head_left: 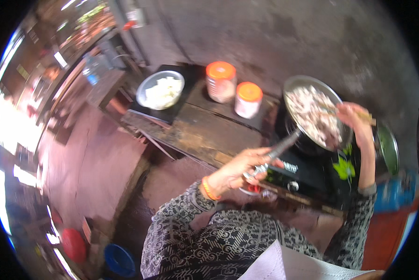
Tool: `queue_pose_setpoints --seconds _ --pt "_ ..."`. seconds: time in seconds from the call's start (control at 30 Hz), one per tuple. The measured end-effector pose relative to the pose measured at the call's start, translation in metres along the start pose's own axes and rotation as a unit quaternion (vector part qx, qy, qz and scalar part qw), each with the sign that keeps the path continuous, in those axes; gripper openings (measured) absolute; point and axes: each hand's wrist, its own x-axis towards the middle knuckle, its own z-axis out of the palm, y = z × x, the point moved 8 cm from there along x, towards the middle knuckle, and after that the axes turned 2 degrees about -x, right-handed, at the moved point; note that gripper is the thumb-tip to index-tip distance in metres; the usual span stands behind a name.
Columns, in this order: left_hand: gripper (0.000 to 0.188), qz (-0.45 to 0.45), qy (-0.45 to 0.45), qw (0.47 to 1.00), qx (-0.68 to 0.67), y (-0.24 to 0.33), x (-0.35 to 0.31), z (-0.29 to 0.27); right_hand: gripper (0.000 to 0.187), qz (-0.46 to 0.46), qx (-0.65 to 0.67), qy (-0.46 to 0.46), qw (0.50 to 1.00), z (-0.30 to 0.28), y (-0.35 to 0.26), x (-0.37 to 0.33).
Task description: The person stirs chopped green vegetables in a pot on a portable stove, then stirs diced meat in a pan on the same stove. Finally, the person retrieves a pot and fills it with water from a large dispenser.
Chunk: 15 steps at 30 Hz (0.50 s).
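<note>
Behind a wooden counter (209,126) rises a stained grey wall (265,37), and before it a person (223,238) in patterned sleeves (179,207) minds a pan (307,81) of pale chopped food (314,112) over a black cooktop (284,176). Fingers (257,157) of the left hand (235,171) wrap the pan's handle (286,143); those of the right hand (353,116) grip a wooden utensil (367,117) above the food. Farther left, from where I stand, are two orange-lidded jars (221,86) (one taller than its neighbour) and a bowl (143,91) of white pieces (164,92).
</note>
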Motion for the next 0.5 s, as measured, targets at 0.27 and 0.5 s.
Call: queue_pose_setpoints --seconds 0.27,0.5 --pt "0.056 -0.013 0.026 1.000 0.000 0.003 0.000 0.000 0.027 -0.063 -0.093 -0.226 0.968 0.019 -0.056 -0.051" --pt "0.057 -0.016 0.039 0.999 0.017 0.002 -0.003 0.005 0.018 -0.207 -0.260 -0.107 0.937 0.023 -0.027 -0.053"
